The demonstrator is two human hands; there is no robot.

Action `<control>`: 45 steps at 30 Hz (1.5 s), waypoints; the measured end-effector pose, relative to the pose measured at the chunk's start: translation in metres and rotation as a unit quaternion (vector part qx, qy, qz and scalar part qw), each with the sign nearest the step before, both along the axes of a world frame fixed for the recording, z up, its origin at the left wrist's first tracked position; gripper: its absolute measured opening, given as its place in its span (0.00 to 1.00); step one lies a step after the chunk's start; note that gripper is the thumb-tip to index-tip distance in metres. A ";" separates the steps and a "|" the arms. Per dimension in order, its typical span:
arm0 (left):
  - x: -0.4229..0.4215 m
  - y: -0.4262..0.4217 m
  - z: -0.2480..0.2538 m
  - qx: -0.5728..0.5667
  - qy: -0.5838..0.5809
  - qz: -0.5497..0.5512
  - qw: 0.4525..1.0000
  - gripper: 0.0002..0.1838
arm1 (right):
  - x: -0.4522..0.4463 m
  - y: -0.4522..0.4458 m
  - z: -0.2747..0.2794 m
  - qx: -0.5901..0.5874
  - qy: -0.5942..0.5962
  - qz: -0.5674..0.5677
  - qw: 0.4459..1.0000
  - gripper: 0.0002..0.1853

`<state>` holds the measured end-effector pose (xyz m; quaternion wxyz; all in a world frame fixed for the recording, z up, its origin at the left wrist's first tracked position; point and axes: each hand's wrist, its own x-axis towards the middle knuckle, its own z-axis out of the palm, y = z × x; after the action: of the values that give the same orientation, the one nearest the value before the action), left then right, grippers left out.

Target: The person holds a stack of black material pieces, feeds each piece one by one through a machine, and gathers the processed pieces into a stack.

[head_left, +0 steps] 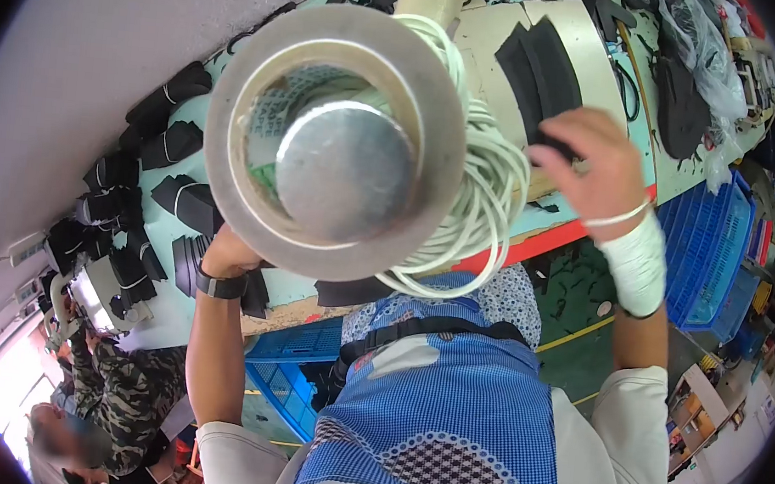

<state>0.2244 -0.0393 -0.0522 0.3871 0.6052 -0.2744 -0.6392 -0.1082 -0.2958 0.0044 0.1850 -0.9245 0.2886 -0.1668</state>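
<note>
Two curved black pieces lie on the cream machine surface at the upper right. My right hand, slightly blurred, is closed at their lower end, with black material between thumb and fingers; a white band and wrap circle its wrist. My left hand is at the table's near edge beside a stack of black pieces, its fingers mostly hidden behind a round metal fixture. Loops of white cord hang around that fixture, which fills the upper middle and hides the work surface behind it.
Bundled black pieces line the left side. A co-worker in camouflage clothing is at the lower left. Blue crates stand at right, another blue crate below the table. Clear plastic lies at upper right.
</note>
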 end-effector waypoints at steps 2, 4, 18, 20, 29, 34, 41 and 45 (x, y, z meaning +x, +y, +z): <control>0.000 -0.001 -0.007 0.005 0.005 0.003 1.000 0.26 | 0.017 0.023 -0.010 0.100 -0.039 0.021 0.994 0.13; 0.007 0.016 -0.028 -0.052 -0.134 -0.089 0.986 0.29 | 0.037 0.038 -0.018 0.144 -0.050 0.030 0.988 0.13; -0.119 0.076 -0.028 -0.047 -0.441 -0.227 0.867 0.16 | -0.035 0.037 -0.001 -0.073 -0.046 -0.069 0.994 0.12; -0.132 0.084 -0.012 -0.055 -0.468 -0.217 0.855 0.19 | -0.061 0.081 -0.040 0.052 -0.058 -0.164 0.983 0.14; -0.124 0.075 0.003 -0.006 -0.217 0.007 0.976 0.11 | -0.144 0.089 -0.189 0.020 0.198 -0.345 0.917 0.07; -0.097 0.024 0.038 -0.035 -0.038 0.094 0.994 0.12 | -0.187 0.064 -0.125 0.062 0.263 -0.328 0.905 0.14; -0.046 -0.031 0.039 0.080 -0.102 -0.060 0.990 0.11 | -0.024 0.069 -0.019 0.191 -0.078 -0.031 0.978 0.06; -0.031 -0.036 0.038 0.026 -0.187 -0.079 0.979 0.18 | 0.005 0.053 -0.018 0.241 -0.077 0.015 0.967 0.07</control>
<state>0.1930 -0.0754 -0.0140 0.2619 0.7003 -0.3722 -0.5500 -0.1031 -0.2433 -0.0132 0.4267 -0.8412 0.2910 -0.1601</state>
